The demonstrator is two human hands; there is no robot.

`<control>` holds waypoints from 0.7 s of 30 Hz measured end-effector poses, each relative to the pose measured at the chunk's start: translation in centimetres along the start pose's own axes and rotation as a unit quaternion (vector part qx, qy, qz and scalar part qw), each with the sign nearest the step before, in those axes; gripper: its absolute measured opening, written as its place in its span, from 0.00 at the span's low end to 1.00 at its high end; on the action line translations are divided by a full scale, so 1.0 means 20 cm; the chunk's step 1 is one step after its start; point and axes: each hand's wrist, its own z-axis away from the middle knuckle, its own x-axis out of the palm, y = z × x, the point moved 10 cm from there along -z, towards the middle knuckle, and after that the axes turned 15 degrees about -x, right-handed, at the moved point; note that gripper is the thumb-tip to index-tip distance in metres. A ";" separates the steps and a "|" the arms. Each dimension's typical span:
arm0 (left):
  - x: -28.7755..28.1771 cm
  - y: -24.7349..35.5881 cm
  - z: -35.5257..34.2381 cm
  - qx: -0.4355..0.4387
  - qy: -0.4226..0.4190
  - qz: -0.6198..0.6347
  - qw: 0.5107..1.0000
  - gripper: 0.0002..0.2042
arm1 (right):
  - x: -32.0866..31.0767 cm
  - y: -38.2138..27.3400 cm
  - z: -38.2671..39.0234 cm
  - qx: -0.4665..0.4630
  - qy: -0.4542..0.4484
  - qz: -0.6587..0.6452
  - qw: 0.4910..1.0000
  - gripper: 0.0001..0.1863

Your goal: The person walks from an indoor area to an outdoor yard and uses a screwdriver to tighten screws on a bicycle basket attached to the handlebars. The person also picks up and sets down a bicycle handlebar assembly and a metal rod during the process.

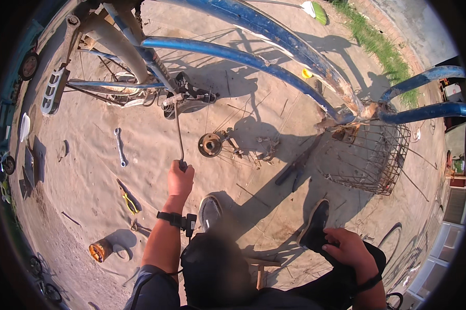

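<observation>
My left hand [181, 181] is closed round the lower end of a thin metal bar [179, 132]. The bar's upper end meets the bottom joint of a worn blue bicycle frame [207, 46]. Over my right knee, my right hand [349, 248] hangs with loosely bent fingers and nothing visible in it. A round rusty hub-like part [210, 144] lies on the ground to the right of the bar. Left of my left hand lie a silver wrench [120, 147] and yellow-handled pliers [129, 203].
A wire basket [380, 160] is at the right under the frame's front end. A rusty can [100, 250] stands at lower left. My shoes [211, 213] are on the dusty ground. Beyond are a yellow cup-like thing [306, 73] and a grass strip [383, 46].
</observation>
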 end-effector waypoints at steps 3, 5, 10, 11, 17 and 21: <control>0.01 -0.01 0.02 0.011 0.026 0.000 1.000 0.12 | 0.00 -0.01 -0.03 -0.003 -0.003 -0.002 1.000 0.27; 0.04 0.00 -0.02 -0.044 -0.038 -0.009 0.998 0.12 | 0.00 -0.02 -0.04 -0.009 0.000 -0.009 1.000 0.26; 0.01 -0.06 -0.06 -0.017 -0.011 -0.037 0.999 0.11 | -0.01 -0.04 -0.06 -0.015 0.001 -0.008 1.000 0.26; 0.03 -0.02 -0.03 -0.052 -0.039 -0.044 0.997 0.11 | -0.01 -0.04 -0.06 -0.011 0.000 -0.007 1.000 0.26; -0.03 0.00 -0.07 0.002 -0.024 -0.056 0.998 0.10 | -0.01 -0.07 -0.07 -0.019 -0.006 -0.006 1.000 0.26; -0.07 0.07 0.00 -0.037 -0.083 -0.059 0.994 0.10 | 0.00 -0.08 -0.06 -0.030 -0.002 -0.007 1.000 0.26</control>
